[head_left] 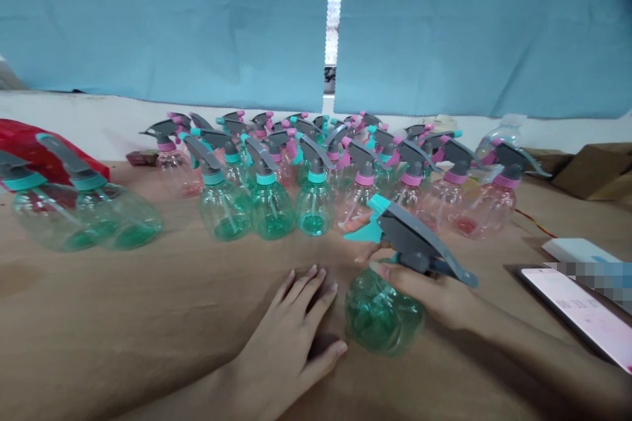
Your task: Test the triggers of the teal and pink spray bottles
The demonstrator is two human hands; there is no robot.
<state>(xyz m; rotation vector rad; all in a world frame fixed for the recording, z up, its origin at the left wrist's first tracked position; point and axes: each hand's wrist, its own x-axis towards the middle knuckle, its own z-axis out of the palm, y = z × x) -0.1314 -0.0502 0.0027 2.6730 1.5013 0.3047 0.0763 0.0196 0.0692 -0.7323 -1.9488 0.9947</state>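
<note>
My right hand (429, 289) is wrapped round the neck of a green spray bottle (378, 316) with a grey and turquoise trigger head. The bottle is tilted, its nozzle pointing to the upper left. To its left, my left hand (296, 322) lies flat on the brown table (162, 316), fingers stretched out and holding nothing. Just beyond the hands stands a front row of spray bottles, among them a green spray bottle (316, 207) with a turquoise collar and a pink spray bottle (491, 204) with a pink collar.
Several more spray bottles stand behind the front row. Two green spray bottles (118, 217) overlap at the left, before a red bag (64, 148). On the right lie a phone (577, 316) and a white box (582, 253); a cardboard box (592, 171) sits farther back.
</note>
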